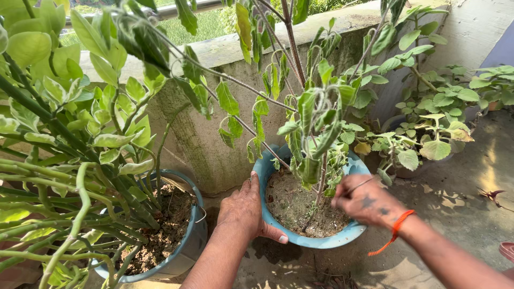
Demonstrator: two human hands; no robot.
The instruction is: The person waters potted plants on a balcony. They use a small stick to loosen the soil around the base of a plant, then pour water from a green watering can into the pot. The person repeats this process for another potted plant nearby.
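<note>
A light blue plastic pot [266, 176] of dry soil stands on the concrete floor with a thin-stemmed, drooping-leaved plant [313, 128] growing in it. My left hand [247, 210] grips the pot's left rim, thumb under the near edge. My right hand [365, 200], with an orange thread [395, 231] at the wrist, is over the pot's right rim and pinches a thin twig or stem between its fingers.
A second blue-grey pot [188, 243] with a big leafy green plant [69, 139] stands at the left. More potted plants [428, 128] sit at the back right. A mossy concrete wall [214, 144] runs behind. Sunlit concrete floor [460, 198] lies at the right.
</note>
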